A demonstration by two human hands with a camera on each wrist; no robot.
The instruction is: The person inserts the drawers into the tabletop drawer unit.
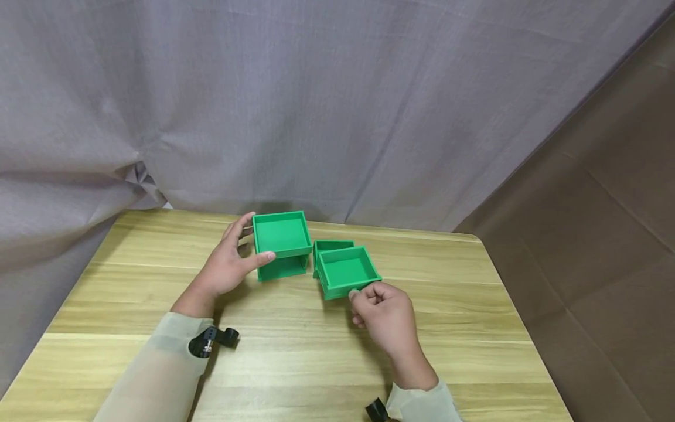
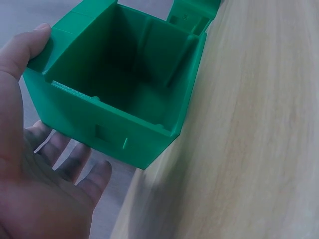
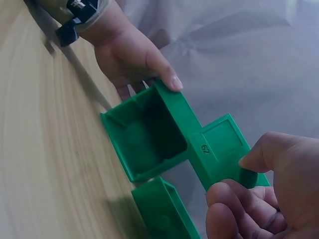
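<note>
A green open-fronted box housing (image 1: pixel 282 243) stands at the back of the wooden table (image 1: pixel 295 357). My left hand (image 1: pixel 229 264) grips it, thumb on its near edge and fingers behind its left side. In the left wrist view the housing (image 2: pixel 124 84) shows an empty hollow, with my left hand (image 2: pixel 30 149) beside it. My right hand (image 1: pixel 382 308) pinches the front of a green drawer (image 1: pixel 345 271), held just right of the housing. In the right wrist view that drawer (image 3: pixel 219 147) is between thumb and fingers (image 3: pixel 259 159). A second green drawer (image 1: pixel 332 247) lies behind it on the table.
A grey curtain (image 1: pixel 316 105) hangs close behind the table's far edge. To the right of the table is a brown surface (image 1: pixel 596 252). A black strap clip (image 1: pixel 211 340) sits on my left wrist. Bare wood stretches toward me.
</note>
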